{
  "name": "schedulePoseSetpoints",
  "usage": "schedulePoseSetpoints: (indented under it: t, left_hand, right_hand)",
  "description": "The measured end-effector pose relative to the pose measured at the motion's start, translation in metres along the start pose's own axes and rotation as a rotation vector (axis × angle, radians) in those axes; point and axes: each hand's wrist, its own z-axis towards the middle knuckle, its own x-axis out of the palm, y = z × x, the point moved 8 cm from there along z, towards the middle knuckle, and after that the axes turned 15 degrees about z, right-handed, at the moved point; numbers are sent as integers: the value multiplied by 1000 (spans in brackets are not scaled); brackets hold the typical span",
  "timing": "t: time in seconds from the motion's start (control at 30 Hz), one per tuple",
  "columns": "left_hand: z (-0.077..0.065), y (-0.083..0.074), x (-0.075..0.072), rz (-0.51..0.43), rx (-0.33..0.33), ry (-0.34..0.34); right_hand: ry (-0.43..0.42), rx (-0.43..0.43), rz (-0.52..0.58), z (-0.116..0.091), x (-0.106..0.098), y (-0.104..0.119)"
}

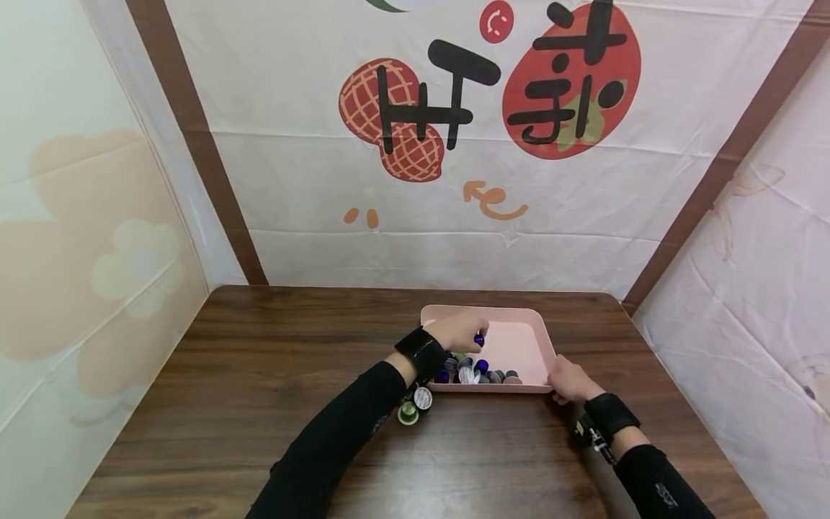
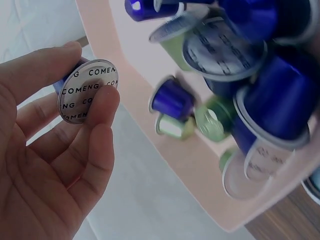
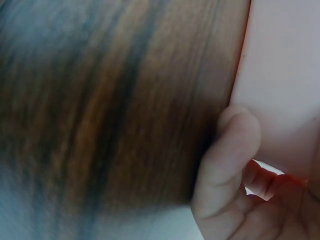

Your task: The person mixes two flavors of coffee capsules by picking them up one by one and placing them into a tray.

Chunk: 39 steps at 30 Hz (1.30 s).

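Note:
My left hand point(image 1: 457, 331) pinches a blue coffee capsule point(image 2: 82, 92) between thumb and fingers, above the left part of a pink tray point(image 1: 519, 342). Its printed foil lid faces the camera in the left wrist view. Blue and green capsules point(image 2: 277, 100) lie heaped in the tray, some upside down, some on their sides. At the tray's near right corner my right hand point(image 1: 572, 380) grips the edge. The right wrist view shows its fingers point(image 3: 227, 160) curled against the pink wall, with the tray's inside out of sight there.
Two loose capsules, one green-topped point(image 1: 408, 413) and one white-lidded point(image 1: 423, 398), stand on the wooden table point(image 1: 292, 339) just outside the tray's near left corner, beside my left forearm. A printed white cloth point(image 1: 311, 252) hangs behind the table.

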Motion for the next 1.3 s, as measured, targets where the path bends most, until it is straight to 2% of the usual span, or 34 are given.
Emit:
schedulePoseSetpoints:
  t: [0.2, 0.37, 0.47, 0.6, 0.9, 1.1, 1.3]
  left_hand:
    - [10, -12, 3, -14, 10, 40]
    - [19, -20, 1, 94, -15, 39]
    - [24, -25, 6, 114, -17, 40]
    - [32, -31, 15, 69, 1, 28]
    - [45, -45, 19, 60, -9, -36]
    - [53, -54, 24, 85, -1, -37]
    - [55, -62, 20, 88, 4, -29]
  right_hand:
    - [12, -7, -3, 0, 1, 2]
    - [6, -5, 5, 1, -1, 2]
    - [5, 4, -3, 1, -1, 1]
    - [3, 10, -3, -1, -1, 0]
    - [-9, -12, 17, -1, -1, 1]
    - [-13, -16, 27, -2, -1, 4]
    - [-28, -39, 35, -3, -3, 5]
